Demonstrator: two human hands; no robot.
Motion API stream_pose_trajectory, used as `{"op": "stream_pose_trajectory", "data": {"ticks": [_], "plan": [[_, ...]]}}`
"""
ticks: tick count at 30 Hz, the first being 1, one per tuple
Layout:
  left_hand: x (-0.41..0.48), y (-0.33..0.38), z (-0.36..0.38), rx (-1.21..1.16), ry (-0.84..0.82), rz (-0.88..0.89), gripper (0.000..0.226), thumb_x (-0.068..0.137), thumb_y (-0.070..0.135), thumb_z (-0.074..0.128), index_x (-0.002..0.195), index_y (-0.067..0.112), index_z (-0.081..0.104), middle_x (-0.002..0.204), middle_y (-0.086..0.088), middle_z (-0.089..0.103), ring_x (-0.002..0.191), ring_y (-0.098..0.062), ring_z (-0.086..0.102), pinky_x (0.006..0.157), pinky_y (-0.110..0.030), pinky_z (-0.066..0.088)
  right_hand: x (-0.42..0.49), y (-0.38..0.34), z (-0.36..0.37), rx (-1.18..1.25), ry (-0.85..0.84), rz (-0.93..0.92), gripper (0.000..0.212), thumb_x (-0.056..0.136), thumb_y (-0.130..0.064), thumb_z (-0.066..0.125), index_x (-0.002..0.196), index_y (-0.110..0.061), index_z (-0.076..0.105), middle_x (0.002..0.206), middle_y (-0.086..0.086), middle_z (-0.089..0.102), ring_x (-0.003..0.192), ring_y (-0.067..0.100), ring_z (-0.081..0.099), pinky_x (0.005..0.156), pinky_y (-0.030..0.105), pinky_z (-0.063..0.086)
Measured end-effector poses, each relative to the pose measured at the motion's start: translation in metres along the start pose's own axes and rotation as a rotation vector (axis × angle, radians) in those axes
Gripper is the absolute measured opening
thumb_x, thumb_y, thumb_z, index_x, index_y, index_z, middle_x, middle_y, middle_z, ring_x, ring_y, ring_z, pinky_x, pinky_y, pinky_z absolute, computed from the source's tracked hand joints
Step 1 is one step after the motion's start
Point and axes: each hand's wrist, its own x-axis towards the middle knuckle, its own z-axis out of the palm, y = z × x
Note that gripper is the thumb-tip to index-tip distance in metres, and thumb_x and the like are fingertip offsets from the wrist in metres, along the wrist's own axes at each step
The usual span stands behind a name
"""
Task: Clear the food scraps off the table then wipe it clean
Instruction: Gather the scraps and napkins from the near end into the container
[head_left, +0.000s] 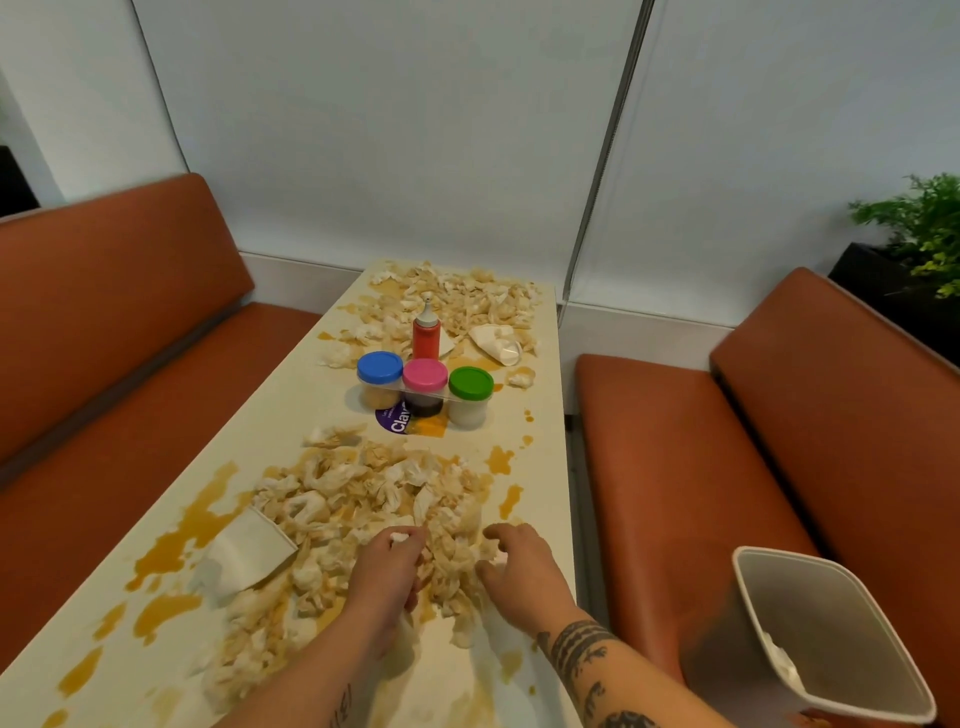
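The waste bin (831, 639) stands tilted on the right-hand orange bench (691, 467), its mouth turned toward the camera. A little crumpled white paper (781, 662) lies inside against the wall; its lower corner runs out of the picture.

At mid-table stand three clear jars in a row. The blue-lidded jar (380, 382) holds something yellowish, the pink-lidded jar (424, 387) something dark, and the green-lidded jar (470, 395) something white. Just behind them is a red squeeze bottle (426, 335) with a white nozzle. A flattened paper cup (249, 556) lies at the near left, and another (496, 343) lies on its side beyond the jars.

The food scraps (374, 499), pale, torn and sauce-stained, are heaped on the near half of the table (291, 405). A second heap (457, 296) covers the far end. Orange sauce spills (192, 525) blot the bare surface around them.

Both hands are in the near heap. The left hand (387, 571) lies knuckles up and pinches a white scrap (400, 536) at its fingertips. The right hand (522, 564), on a tattooed forearm, has its fingers clawed down over a wad of the scraps, thumb closing beneath.

A purple sticker (393, 420) under the jars is partly covered, so only "Clay" can be read. A green plant (924, 228) is cut by the right edge. What the scraps are made of cannot be told.
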Motion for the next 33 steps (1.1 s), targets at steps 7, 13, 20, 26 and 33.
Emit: {"op": "stream_pose_trajectory", "data": {"ticks": [7,13,20,26,33], "plan": [[0.003,0.003,-0.005,-0.002,0.037,-0.025,0.048,0.105,0.052,0.043,0.098,0.014,0.071,0.081,-0.007,0.053,0.055,-0.018,0.045,0.045,-0.026,0.031,-0.004,-0.005,0.012,-0.021,-0.044,0.044,0.018,0.094,-0.021,0.046,0.103,-0.020,0.062,0.102,0.002,0.062,0.090,0.019,0.059,0.075,0.030,0.050],[0.002,0.002,-0.006,0.016,0.039,0.002,0.040,0.105,0.044,0.047,0.098,0.012,0.070,0.084,-0.008,0.052,0.057,-0.019,0.045,0.046,-0.026,0.031,-0.006,-0.008,-0.011,0.246,0.096,0.054,0.024,0.090,-0.026,0.058,0.072,-0.018,0.043,0.081,-0.001,0.051,0.067,0.013,0.045,0.058,0.025,0.035],[-0.014,0.005,0.005,-0.033,-0.225,-0.026,0.051,0.095,0.070,0.046,0.121,0.033,0.069,0.114,0.010,0.066,0.107,-0.015,0.061,0.082,-0.033,0.050,-0.011,-0.040,-0.022,0.518,0.079,0.057,0.028,0.089,-0.030,0.069,0.075,-0.017,0.048,0.073,0.001,0.058,0.063,0.013,0.052,0.057,0.023,0.042],[-0.019,0.014,-0.003,-0.113,-0.149,0.033,0.019,0.100,0.047,0.059,0.113,0.034,0.063,0.109,-0.006,0.068,0.065,-0.017,0.054,0.048,-0.026,0.038,-0.017,-0.062,-0.017,0.485,0.023,-0.014,0.016,0.096,-0.034,0.067,0.090,-0.020,0.069,0.083,-0.009,0.066,0.071,0.003,0.058,0.068,0.021,0.047],[-0.022,0.009,-0.044,-0.088,-0.015,0.083,0.016,0.099,0.036,0.065,0.108,0.024,0.066,0.088,-0.006,0.062,0.067,-0.020,0.053,0.047,-0.026,0.036,-0.023,-0.051,0.006,0.232,0.027,0.043,0.023,0.095,-0.023,0.060,0.117,-0.025,0.067,0.115,-0.009,0.064,0.104,0.010,0.062,0.088,0.019,0.049]]}}
